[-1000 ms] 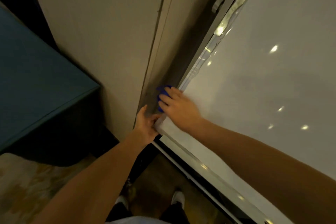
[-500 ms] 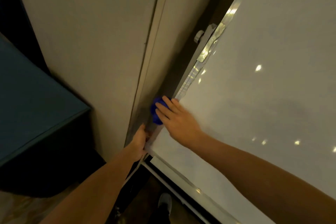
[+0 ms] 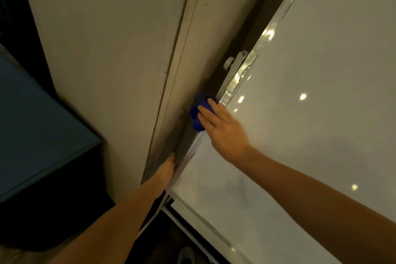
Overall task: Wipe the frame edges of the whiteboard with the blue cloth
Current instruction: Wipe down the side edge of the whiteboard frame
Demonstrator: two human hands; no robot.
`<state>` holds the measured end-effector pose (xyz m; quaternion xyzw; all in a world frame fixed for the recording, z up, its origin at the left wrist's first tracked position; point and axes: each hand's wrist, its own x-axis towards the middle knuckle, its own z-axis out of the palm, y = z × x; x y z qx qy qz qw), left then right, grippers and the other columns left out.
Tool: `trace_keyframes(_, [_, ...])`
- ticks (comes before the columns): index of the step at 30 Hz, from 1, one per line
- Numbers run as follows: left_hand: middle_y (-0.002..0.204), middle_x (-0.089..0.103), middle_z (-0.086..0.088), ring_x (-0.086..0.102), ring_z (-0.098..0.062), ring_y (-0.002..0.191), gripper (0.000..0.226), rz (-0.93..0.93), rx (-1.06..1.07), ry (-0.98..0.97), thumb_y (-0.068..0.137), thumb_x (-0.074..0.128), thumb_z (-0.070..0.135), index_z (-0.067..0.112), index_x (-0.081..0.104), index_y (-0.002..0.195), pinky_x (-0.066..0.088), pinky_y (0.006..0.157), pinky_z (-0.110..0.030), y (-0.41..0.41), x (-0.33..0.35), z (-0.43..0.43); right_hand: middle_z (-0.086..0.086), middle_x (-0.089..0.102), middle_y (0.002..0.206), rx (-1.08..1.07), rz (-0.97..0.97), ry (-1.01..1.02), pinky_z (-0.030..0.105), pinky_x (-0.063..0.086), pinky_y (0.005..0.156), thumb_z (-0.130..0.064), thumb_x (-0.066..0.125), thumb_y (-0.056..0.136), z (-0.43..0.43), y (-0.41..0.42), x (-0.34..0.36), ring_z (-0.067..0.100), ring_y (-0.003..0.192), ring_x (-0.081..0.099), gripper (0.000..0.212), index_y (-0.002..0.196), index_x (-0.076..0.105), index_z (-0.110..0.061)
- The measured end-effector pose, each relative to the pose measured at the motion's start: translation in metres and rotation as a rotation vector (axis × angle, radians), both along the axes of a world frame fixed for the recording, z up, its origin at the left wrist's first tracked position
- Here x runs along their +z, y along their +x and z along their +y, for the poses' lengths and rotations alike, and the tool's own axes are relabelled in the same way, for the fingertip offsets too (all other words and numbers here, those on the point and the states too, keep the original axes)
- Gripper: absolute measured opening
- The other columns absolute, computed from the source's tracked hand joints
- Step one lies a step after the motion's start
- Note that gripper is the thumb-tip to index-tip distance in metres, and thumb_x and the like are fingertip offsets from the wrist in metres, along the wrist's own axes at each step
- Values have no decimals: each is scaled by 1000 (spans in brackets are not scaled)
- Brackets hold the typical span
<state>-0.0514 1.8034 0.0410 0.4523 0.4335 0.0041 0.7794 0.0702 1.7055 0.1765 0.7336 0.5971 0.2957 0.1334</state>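
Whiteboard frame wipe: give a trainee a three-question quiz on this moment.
1. True or false: the blue cloth lies flat in the middle of the whiteboard surface.
2. Which of the hands presses the cloth to the frame edge? A) left hand B) right hand
3. Fill in: just above the cloth along the frame sits a grey bracket with a round ____.

Key
1. False; it is bunched at the frame's side edge, under the fingers.
2. B; the left hand grips the frame lower down.
3. knob
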Motion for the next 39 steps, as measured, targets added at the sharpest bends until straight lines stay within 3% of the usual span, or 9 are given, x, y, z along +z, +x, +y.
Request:
trace_keyframes(6, [137,55,-14,58,-23,114,40,-326,-9,161,105,34,34,12,54,130,47,100,-37,32,35,-2,12,55,140,132,-7,-177,47,28,114,-13,82,70,-10,-20,-30,37,137,40,62,128,61,-9])
trace_keyframes(11, [128,61,-12,59,-27,111,67,-120,-135,515,96,25,65,18,58,129,43,96,-38,46,56,2,15,51,143,183,-48,21,49,28,115,0,77,74,-8,34,58,39,139,35,64,133,55,-6])
trace_keyframes(15, [72,65,6,61,-5,64,60,-371,-180,739,79,33,82,28,61,77,47,62,-27,57,89,5,13,51,143,201,26,152,44,33,113,1,75,78,-18,58,98,34,139,36,61,135,54,-7])
trace_keyframes(20, [69,63,-1,60,-16,63,40,-411,-169,944,96,45,52,22,57,72,47,58,-30,75,105,15,15,60,134,255,41,19,43,44,105,1,83,69,-33,45,92,34,129,51,61,126,62,-5])
trace_keyframes(27, [64,65,-6,63,-19,59,57,-456,-185,1045,87,36,69,21,59,67,54,59,-35,82,129,18,19,51,142,22,213,611,51,41,108,2,64,87,-44,87,207,38,135,41,46,133,54,-2])
trace_keyframes(29, [59,62,-3,61,-18,53,60,-411,-195,1200,88,34,70,20,56,63,54,53,-32,86,144,20,17,52,141,13,205,660,49,42,107,-5,60,92,-42,94,228,36,133,45,38,129,58,-3])
trace_keyframes(33, [48,50,6,48,-6,42,60,-413,-136,1560,78,36,80,26,48,56,42,46,-23,91,187,34,11,42,148,24,117,385,47,37,110,-37,54,91,-27,88,226,31,138,35,42,126,57,-14])
trace_keyframes(36, [75,61,8,55,-9,67,51,-535,45,1741,79,46,75,26,57,80,47,58,-25,101,225,34,9,30,156,-40,14,286,50,18,119,-57,35,95,-9,91,218,32,146,17,57,138,48,-23])
trace_keyframes(39, [145,43,-8,39,-24,130,109,-349,-39,1853,64,42,87,13,35,144,40,104,-37,120,259,25,9,23,160,-92,-106,236,52,8,120,-60,23,98,9,100,221,33,149,7,61,144,42,-24])
